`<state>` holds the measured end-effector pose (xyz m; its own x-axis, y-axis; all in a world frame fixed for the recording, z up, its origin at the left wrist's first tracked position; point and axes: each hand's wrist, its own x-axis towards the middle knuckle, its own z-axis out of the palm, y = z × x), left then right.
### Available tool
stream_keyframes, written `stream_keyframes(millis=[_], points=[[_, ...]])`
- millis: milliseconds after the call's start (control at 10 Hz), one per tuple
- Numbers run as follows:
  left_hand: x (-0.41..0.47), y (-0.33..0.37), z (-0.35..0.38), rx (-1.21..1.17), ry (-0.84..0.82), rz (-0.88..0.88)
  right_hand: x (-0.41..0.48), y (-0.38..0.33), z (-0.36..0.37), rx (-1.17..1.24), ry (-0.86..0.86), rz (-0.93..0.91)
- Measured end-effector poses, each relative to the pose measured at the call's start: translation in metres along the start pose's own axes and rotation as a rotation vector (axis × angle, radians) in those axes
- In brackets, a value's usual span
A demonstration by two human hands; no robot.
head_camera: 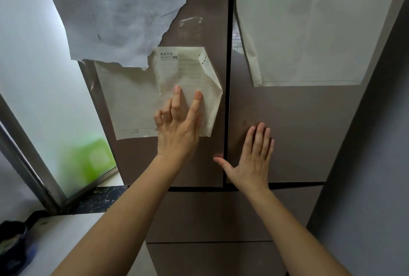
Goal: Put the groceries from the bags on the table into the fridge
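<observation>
Hands are both up against the fridge [287,120], which stands shut, its two upper doors meeting at the dark seam between them. The left hand [179,129] rests on the left door with two fingers stretched onto a creased paper sheet [137,101] stuck there and the others curled; it holds nothing. The right hand [252,156] lies flat and spread on the right door, just beside the seam, thumb reaching toward it, also empty.

No groceries or bags are in sight, so I can't say where they sit or how many remain. My guess is she's between loads, either about to open the doors or pressing them closed. If opening, the next move needs fingertips hooked into the seam edge, since no handle shows.

The fridge is brown and matte, with drawer fronts below the doors. Torn white paper [124,14] hangs over the left door's top, and larger printed sheets [309,32] cover the right door. A desk [66,238] corner sits at lower left.
</observation>
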<state>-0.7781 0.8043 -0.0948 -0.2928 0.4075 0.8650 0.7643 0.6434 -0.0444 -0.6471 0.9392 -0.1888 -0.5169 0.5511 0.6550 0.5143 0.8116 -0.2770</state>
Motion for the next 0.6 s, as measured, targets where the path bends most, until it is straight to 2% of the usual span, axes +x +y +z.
stream_keyframes(millis=[100, 300, 400, 500, 600], points=[[0.005, 0.0, 0.008, 0.035, -0.014, -0.001, 0.005, -0.001, 0.011, -0.018, 0.1, 0.022], [0.003, 0.001, 0.011, 0.071, -0.034, -0.014, 0.005, 0.007, 0.016, -0.08, 0.15, -0.025], [0.002, 0.003, 0.007, 0.083, -0.071, -0.019, 0.001, 0.011, 0.005, -0.093, 0.085, -0.057], [0.002, 0.001, 0.004, 0.091, -0.087, -0.005, 0.005, 0.021, -0.017, 0.039, 0.074, -0.099], [0.003, 0.003, 0.0, 0.08, -0.094, -0.017, 0.033, 0.019, -0.063, 0.301, 0.192, -0.136]])
